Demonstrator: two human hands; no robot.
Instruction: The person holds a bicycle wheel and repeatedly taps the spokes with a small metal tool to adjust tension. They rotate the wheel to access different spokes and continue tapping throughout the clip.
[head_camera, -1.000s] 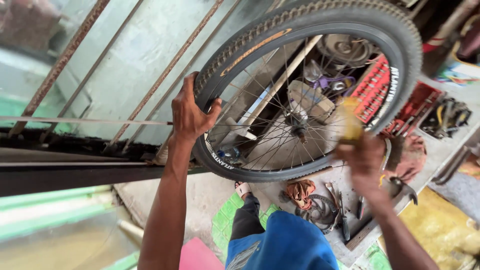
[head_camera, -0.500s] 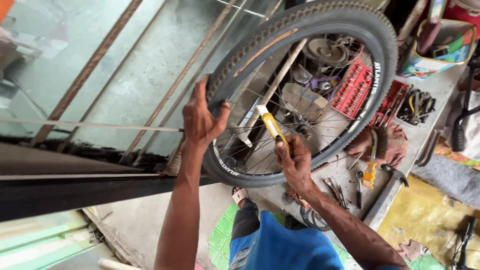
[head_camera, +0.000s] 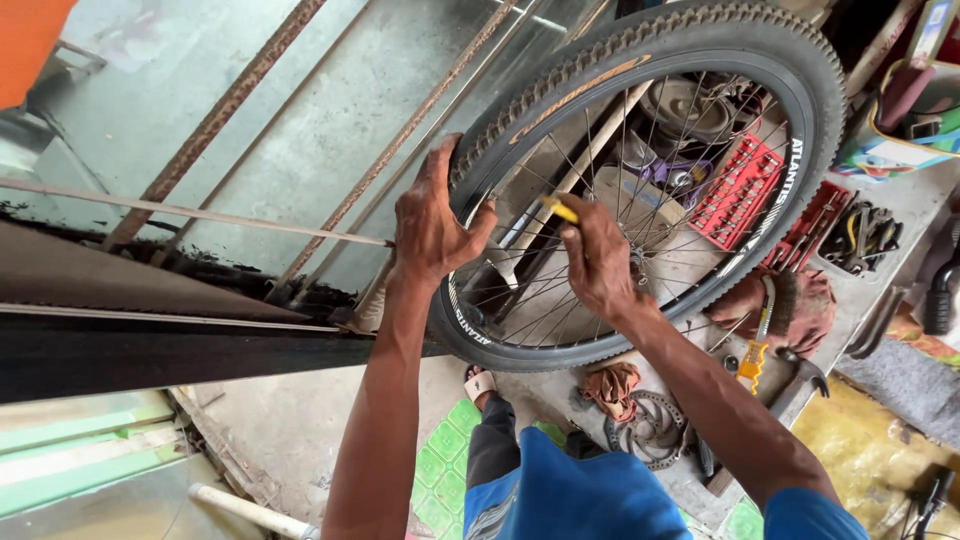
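At the left edge of the bicycle wheel (head_camera: 650, 180), held upright above the cluttered floor (head_camera: 300, 440), I note the left hand (head_camera: 432, 225) clenched over the tyre. The right hand (head_camera: 598, 258) grasps a yellow-handled tool (head_camera: 558, 209) among the spokes.

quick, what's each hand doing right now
Left hand: closed around the tyre of the bicycle wheel, gripping it.
Right hand: closed on a yellow-handled tool, held in among the spokes.
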